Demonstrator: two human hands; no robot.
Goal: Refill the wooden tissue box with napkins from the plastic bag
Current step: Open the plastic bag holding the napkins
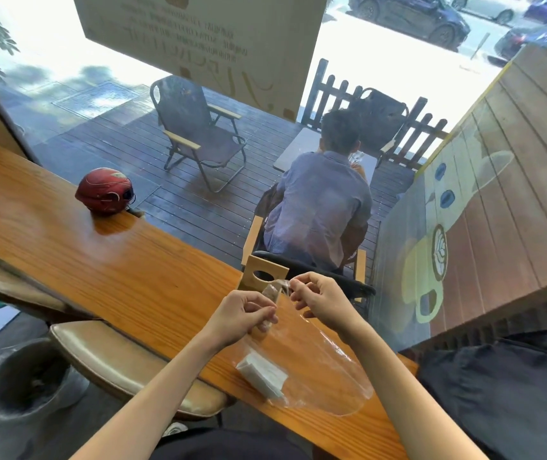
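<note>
A clear plastic bag (325, 363) lies on the wooden counter (106, 260), with a stack of white napkins (262, 376) inside its near end. My left hand (242, 313) and my right hand (315, 300) both pinch the bag's twisted mouth, a little above the counter. Just behind my hands stands the wooden tissue box (262, 272), light wood with an oval hole in the face turned toward me. Its lower part is hidden by my fingers and the bag.
A red helmet (104, 190) rests on the counter at the far left by the window glass. A brown padded stool (122, 363) is under the counter's near edge, and a black bag (511, 386) sits at the right. Outside, a person sits on the deck.
</note>
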